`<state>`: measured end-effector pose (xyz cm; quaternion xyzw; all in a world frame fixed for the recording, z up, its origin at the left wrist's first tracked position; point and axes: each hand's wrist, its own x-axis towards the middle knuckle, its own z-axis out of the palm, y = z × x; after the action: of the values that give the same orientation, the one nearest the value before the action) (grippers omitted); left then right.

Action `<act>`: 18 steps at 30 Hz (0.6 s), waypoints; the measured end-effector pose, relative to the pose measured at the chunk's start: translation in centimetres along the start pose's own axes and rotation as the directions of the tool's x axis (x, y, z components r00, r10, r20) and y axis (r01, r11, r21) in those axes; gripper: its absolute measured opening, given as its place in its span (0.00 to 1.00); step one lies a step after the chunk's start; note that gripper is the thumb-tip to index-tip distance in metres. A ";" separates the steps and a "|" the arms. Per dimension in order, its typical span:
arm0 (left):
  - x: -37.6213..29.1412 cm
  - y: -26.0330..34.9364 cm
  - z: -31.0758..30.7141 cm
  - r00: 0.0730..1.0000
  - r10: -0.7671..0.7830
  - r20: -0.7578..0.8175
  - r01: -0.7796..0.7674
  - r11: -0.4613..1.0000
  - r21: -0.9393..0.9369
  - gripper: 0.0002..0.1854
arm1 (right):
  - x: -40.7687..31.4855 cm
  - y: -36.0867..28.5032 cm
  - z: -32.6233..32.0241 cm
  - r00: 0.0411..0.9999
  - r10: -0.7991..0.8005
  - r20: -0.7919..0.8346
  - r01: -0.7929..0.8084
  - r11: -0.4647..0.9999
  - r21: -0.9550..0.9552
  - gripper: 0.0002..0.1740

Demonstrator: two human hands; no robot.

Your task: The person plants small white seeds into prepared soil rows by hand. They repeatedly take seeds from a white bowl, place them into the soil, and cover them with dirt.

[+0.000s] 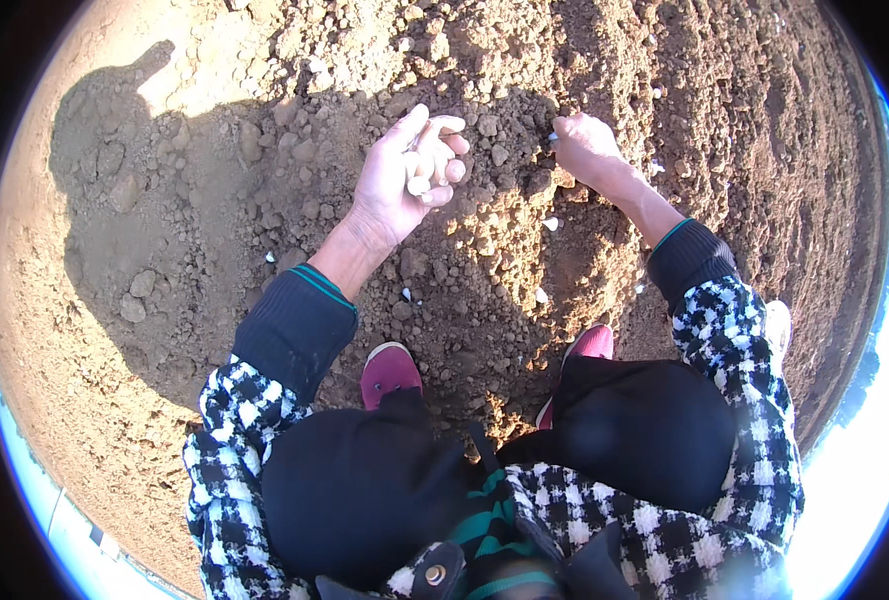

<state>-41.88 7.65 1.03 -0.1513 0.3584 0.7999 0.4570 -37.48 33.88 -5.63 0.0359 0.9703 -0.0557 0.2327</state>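
My left hand point(407, 169) is held palm up over the soil, its fingers curled around several pale cloves that look like garlic; one garlic clove point(418, 185) shows at the edge of the palm. To the right, my right hand point(585, 146) is down at the loose soil with its fingers pinched together. A small white clove tip point(553, 136) shows at those fingertips, and the rest is hidden by the hand. In the furrow nearer my feet lie a white clove point(549, 223) and another clove point(540, 295).
Brown cloddy soil point(212, 247) spreads all around, with ridged rows point(759, 165) on the right. More white pieces, such as one piece point(270, 257) at left, dot the ground. My red shoes point(390, 373) stand on the soil below my hands. My shadow falls to the left.
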 end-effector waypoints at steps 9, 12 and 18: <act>0.4 -1.5 0.7 0.984 -0.030 0.175 0.038 0.998 -0.043 0.30 | -1.4 -1.1 -4.1 0.992 -0.117 -0.055 0.116 0.993 -0.011 0.11; 0.6 -2.2 0.8 0.979 -0.046 0.198 0.051 0.998 -0.021 0.28 | -2.9 -2.0 -8.3 0.857 -0.336 -0.390 0.462 0.837 0.294 0.14; 1.1 -2.6 1.0 0.993 -0.006 0.114 0.022 0.989 -0.144 0.20 | -4.4 -7.3 -11.4 0.696 -0.646 -0.314 0.698 0.711 0.084 0.14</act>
<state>-40.20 9.92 -0.09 -0.1410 0.2718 0.8279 0.4700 -39.38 27.86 7.13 -0.2930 0.9266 -0.2275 0.0613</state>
